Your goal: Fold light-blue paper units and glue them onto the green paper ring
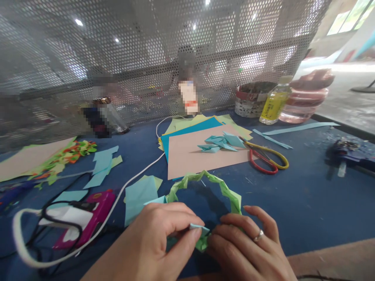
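Observation:
A ring of folded green paper [205,176] lies near the front of the blue table. Between thumb and fingers, my left hand [164,234] pinches a small piece of light-blue paper [199,227] at the ring's near side. My right hand [249,244], with a ring on one finger, is closed over the ring's near right side, its fingertips partly hidden. Left of the ring are light-blue paper sheets [141,195]. Beyond it, folded light-blue paper pieces [224,141] rest on a pale pink sheet [187,156]. Scissors [265,164] with red and yellow handles touch that sheet's right side.
A magenta power strip [99,210] with a white cable [125,185] is at left. Glue guns appear at the right [351,154] and far left. A yellow-labelled bottle [274,103], a pink container [304,99] and a woven basket [250,101] stand before the perforated metal panel [140,58].

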`<state>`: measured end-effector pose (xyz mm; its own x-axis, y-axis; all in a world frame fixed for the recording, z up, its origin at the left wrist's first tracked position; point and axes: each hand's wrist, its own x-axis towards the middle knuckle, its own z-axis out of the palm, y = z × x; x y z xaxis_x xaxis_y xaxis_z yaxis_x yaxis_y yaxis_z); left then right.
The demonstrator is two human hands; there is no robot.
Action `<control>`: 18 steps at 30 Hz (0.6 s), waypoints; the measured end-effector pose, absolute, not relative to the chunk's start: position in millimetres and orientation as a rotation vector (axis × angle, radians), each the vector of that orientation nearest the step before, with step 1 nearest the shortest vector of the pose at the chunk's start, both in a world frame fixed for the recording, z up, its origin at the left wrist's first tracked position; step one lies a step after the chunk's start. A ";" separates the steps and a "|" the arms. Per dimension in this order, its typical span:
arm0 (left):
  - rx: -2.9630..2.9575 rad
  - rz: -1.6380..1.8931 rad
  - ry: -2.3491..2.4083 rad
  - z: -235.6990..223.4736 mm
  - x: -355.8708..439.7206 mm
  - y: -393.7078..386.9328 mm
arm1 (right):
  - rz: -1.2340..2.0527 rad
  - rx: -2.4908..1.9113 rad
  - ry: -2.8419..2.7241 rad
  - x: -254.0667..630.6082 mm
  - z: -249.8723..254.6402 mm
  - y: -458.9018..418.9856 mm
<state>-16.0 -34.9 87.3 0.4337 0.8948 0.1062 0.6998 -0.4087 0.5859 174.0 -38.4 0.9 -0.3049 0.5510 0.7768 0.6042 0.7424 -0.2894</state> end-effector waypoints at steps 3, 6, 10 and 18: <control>2.164 0.439 1.379 92.1 -14.6 -32.2 | -0.051 -0.879 -1.952 173.4 0.6 -39.1; 2.106 0.341 1.395 95.6 -13.9 -30.7 | -0.031 -0.875 -1.915 171.9 -0.5 -39.7; 2.149 0.331 1.401 94.8 -14.7 -31.7 | -0.004 -0.874 -1.902 169.6 -0.5 -39.9; 2.162 0.347 1.398 93.0 -15.8 -34.0 | 0.011 -0.855 -1.911 170.7 -2.7 -39.2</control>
